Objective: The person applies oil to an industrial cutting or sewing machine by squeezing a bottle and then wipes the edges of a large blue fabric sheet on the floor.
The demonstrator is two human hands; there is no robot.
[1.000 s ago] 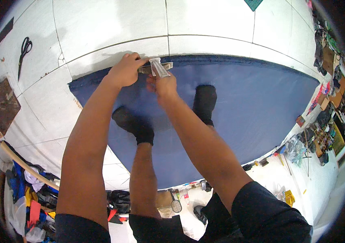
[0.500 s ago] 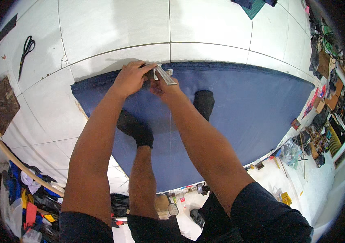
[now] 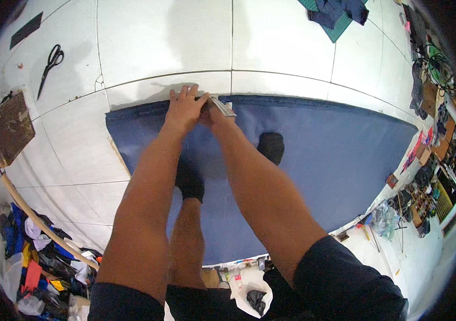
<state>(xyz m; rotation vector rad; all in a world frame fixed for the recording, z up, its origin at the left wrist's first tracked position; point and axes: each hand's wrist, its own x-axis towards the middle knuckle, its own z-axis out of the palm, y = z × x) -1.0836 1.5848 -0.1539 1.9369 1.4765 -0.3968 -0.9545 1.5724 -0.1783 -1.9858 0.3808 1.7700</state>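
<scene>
A dark blue fabric-covered panel (image 3: 313, 176) lies below me, its far edge folded into a thick dark strip. My left hand (image 3: 184, 111) rests on that edge with fingers spread over it, the thumb side next to my right hand. In my right hand (image 3: 214, 116) is a silver metal staple gun (image 3: 223, 106), held against the far edge. Its handle points back toward my wrist. My left hand and the grip hide the tool's front end. My feet in black socks (image 3: 270, 147) stand on the panel, one on each side of my right forearm.
Black scissors (image 3: 51, 68) and a worn brown board (image 3: 11, 129) lie on the white tiled floor at left. Piled cloth scraps (image 3: 40, 267) fill the lower left behind a wooden strip (image 3: 40, 222). Dark and green cloths (image 3: 335, 18) lie far off; clutter lines the right.
The view has shifted, so the panel and floor sit lower in the picture. My left hand's fingers have spread out flatter along the edge. The staple gun stays in my right hand.
</scene>
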